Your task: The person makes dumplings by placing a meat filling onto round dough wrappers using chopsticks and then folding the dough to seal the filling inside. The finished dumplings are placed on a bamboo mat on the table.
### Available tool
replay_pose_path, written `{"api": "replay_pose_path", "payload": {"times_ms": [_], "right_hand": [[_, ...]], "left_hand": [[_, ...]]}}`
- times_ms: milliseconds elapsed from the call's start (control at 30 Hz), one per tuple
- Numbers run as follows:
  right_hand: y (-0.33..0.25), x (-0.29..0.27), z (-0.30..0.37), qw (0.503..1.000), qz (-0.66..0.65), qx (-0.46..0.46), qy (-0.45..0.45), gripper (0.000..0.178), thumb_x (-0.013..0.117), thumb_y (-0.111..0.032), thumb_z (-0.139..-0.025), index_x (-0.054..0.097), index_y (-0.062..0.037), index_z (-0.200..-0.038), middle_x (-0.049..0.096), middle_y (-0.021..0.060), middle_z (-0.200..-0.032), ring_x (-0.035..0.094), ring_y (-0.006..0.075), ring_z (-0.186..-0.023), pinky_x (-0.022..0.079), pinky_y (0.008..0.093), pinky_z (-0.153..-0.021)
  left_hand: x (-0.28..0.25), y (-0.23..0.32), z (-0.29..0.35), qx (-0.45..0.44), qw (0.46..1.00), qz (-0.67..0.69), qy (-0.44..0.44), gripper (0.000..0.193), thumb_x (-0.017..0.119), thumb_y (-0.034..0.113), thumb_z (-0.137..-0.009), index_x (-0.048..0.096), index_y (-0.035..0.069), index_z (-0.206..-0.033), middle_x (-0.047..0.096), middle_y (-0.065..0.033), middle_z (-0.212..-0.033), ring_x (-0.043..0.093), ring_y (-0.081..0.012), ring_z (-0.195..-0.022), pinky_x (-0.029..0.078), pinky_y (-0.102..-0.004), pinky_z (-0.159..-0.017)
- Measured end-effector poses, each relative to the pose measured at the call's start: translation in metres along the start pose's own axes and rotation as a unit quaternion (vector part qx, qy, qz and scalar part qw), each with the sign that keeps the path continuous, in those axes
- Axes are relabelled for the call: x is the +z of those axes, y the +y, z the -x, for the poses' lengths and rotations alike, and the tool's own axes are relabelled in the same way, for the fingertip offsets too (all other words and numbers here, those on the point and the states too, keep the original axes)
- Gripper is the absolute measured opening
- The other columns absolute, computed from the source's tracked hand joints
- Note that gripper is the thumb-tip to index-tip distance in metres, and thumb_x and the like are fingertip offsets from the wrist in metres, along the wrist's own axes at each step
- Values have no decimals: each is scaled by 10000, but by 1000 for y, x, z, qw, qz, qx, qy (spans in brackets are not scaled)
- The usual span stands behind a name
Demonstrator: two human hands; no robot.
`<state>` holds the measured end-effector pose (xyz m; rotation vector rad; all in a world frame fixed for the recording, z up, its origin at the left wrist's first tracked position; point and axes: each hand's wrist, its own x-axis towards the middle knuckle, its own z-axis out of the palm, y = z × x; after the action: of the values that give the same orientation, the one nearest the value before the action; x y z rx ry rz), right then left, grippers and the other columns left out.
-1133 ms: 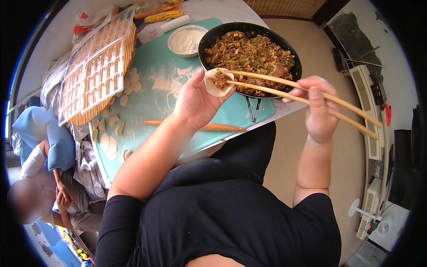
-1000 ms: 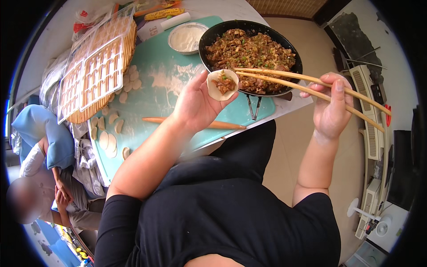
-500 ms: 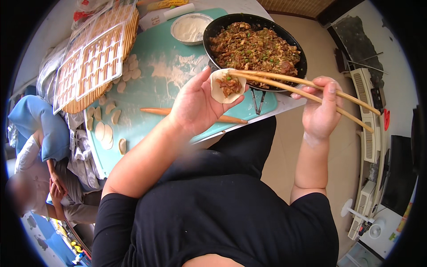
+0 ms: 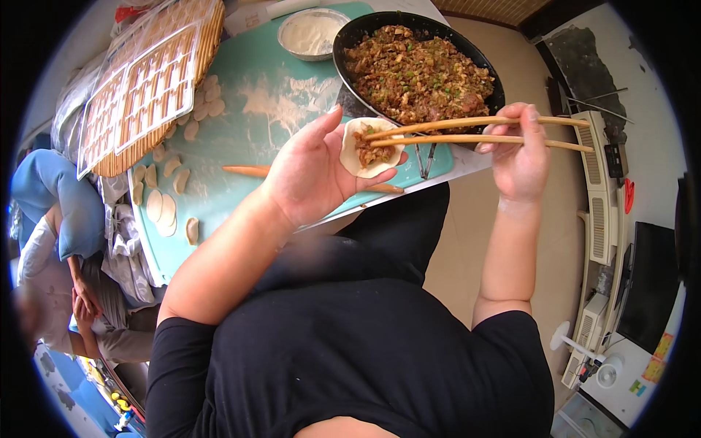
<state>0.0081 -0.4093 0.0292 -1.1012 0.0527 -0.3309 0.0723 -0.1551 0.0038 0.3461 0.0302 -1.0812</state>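
Note:
A round dumpling wrapper (image 4: 353, 165) rests on the palm and fingers of my left hand (image 4: 303, 171). Brown meat filling (image 4: 374, 154) sits in the wrapper's middle. My right hand (image 4: 520, 160) grips a pair of long wooden chopsticks (image 4: 456, 138), whose tips press on that filling. Just beyond both hands stands a black pan (image 4: 340, 82) full of chopped filling with green bits. Behind my left forearm a wooden rolling pin (image 4: 245, 171) lies on the green mat (image 4: 241, 142), partly hidden.
A foil bowl (image 4: 281, 44) of flour stands left of the pan. Folded dumplings (image 4: 182, 181) and flat wrappers (image 4: 161, 212) lie on the mat's left side. A clear divided tray (image 4: 157, 80) rests on a round slatted mat. A person (image 4: 55, 212) sits at the left.
The chopsticks have swung to a flatter angle, with their tips now lower on the filling. My right hand has shifted slightly left. The wrapper stays on my left palm.

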Motion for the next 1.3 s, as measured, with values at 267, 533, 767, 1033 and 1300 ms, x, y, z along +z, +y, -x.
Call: {"api": "replay_pose_path", "payload": {"times_ms": [267, 533, 767, 1033, 1300], "right_hand": [[-9, 1, -10, 997, 20, 7, -69, 300, 433, -286, -946, 570, -40, -843, 560, 66, -627, 544, 182, -510, 477, 304, -466], [-9, 6, -9, 999, -34, 13, -34, 307, 433, -312, -948, 575, -61, -841, 566, 47, -631, 550, 179, -517, 475, 300, -463], [8, 6, -1, 999, -7, 43, -8, 282, 450, -319, -941, 574, -83, -850, 570, 45, -633, 569, 185, -536, 487, 347, -498], [9, 14, -2, 998, -41, 43, 39, 300, 445, -339, -940, 562, -80, -842, 556, 32, -625, 553, 175, -533, 484, 340, -509], [19, 20, 2, 998, -33, 39, 22, 293, 447, -319, -941, 564, -66, -849, 559, 38, -631, 574, 189, -536, 503, 357, -494]], "left_hand": [[3, 0, 10, -54, 998, -27, -21, 638, 320, 472, -940, 377, -68, -1274, 437, -247, -1274, 433, -373, -1201, 427, -415, -970], [2, -1, 16, -39, 999, -37, -6, 648, 319, 479, -938, 351, -57, -1300, 424, -266, -1279, 447, -367, -1192, 416, -411, -978], [5, -2, 19, -19, 999, -39, 8, 644, 322, 466, -940, 350, -68, -1300, 416, -272, -1295, 448, -337, -1202, 409, -399, -988], [5, -2, 24, 4, 998, -55, 13, 631, 315, 448, -947, 351, -76, -1297, 420, -257, -1300, 448, -320, -1206, 409, -390, -990], [4, -1, 28, 24, 998, -54, 34, 620, 305, 436, -953, 354, -78, -1296, 417, -248, -1307, 431, -354, -1212, 404, -395, -995]]}}
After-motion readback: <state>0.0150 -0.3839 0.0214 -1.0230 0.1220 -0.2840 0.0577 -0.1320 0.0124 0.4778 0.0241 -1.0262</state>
